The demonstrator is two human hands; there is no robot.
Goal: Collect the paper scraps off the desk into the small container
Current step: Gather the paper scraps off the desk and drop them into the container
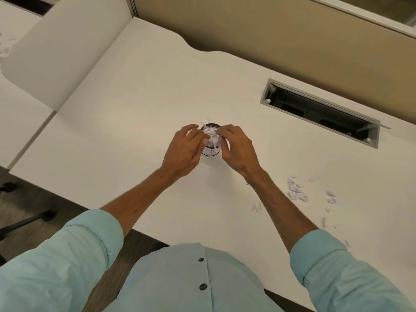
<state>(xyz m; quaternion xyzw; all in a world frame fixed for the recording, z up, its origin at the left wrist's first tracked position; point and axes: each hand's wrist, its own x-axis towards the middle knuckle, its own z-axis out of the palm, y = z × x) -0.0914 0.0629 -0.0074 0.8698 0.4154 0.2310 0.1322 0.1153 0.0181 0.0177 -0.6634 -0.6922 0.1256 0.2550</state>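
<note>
A small round container (210,152) with a dark rim stands at the middle of the white desk (126,122). White paper scraps (212,138) fill its mouth. My left hand (185,149) and my right hand (236,148) sit on either side of its top, fingertips touching the scraps over the opening. Whether the fingers pinch scraps or only press on them is unclear. A loose pile of paper scraps (297,190) lies on the desk to the right, with several more bits (331,197) scattered further right. One small scrap (206,121) lies just behind the container.
An open cable tray slot (319,111) is cut into the desk at the back right. A tan partition (270,30) runs behind the desk. A chair base (24,219) stands on the floor at the left, beyond the desk's front edge.
</note>
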